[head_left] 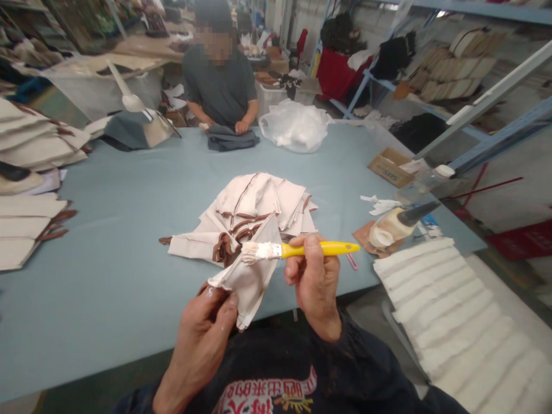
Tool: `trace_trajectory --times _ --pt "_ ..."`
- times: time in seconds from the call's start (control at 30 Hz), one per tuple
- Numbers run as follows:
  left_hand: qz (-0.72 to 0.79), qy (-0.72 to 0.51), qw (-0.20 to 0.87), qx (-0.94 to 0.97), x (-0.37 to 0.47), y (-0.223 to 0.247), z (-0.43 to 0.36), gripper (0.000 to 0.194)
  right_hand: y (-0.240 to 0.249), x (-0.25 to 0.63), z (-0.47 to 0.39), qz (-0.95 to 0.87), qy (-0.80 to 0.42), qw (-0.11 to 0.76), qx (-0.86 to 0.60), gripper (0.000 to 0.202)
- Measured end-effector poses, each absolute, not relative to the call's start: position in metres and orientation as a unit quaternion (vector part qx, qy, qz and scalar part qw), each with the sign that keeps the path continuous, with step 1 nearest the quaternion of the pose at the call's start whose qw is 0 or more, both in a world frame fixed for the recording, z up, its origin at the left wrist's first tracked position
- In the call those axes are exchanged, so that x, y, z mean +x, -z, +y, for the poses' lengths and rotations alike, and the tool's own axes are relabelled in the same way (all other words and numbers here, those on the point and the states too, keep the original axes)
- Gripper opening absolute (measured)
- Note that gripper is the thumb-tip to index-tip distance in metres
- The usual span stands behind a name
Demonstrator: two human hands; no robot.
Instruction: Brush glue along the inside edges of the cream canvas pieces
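Observation:
My right hand (317,276) grips the yellow handle of a paintbrush (297,249), whose pale, coated bristles point left and lie over a cream fabric piece (254,282). That piece has brown edging, and my left hand (204,325) pinches its lower left corner between thumb and fingers. Whether the bristles touch the cloth I cannot tell for certain. Just beyond, a fanned pile of similar cream pieces (263,195) with dark seams and brown strips rests on the blue-grey table (142,201).
Stacked cream pieces (26,227) lie at the left. On the right are a glue-smeared bottle (390,227), a small cardboard box (390,167) and layered white padding (452,310). Across the table a co-worker (222,80) handles dark folded cloth (233,140), beside a plastic bag (295,126).

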State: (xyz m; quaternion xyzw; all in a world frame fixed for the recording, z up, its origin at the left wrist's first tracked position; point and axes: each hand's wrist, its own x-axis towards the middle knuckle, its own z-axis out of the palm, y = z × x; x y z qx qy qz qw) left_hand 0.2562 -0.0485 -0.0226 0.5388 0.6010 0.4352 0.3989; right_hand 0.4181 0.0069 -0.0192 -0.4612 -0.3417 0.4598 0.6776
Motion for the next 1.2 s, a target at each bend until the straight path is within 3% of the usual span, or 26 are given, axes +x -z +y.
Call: trace_trajectory --times 0.37,0.67,0.77,1.03,1.2 --pt "0.576 -0.414 0.328 0.624 0.248 0.036 -0.018 0.025 0.012 0.4 -0.006 -0.342 -0.51 0.625 -0.481 0.045" --pt "0.421 -0.375 -0.005 0.826 0.221 0.036 0.007 0.029 0.007 0.402 -0.005 -0.361 -0.507 0.614 -0.486 0.045" --pt "0.398 -0.345 -0.071 0.847 0.212 0.033 0.013 0.028 0.004 0.414 -0.003 -0.37 -0.481 0.608 -0.511 0.043" --pt "0.375 -0.341 -0.01 0.862 0.203 0.055 0.004 0.033 -0.013 0.419 0.002 -0.411 -0.394 0.638 -0.519 0.036" --pt "0.467 -0.388 0.162 0.777 0.193 0.053 -0.013 0.025 -0.013 0.41 0.01 -0.396 -0.369 0.653 -0.53 0.034"
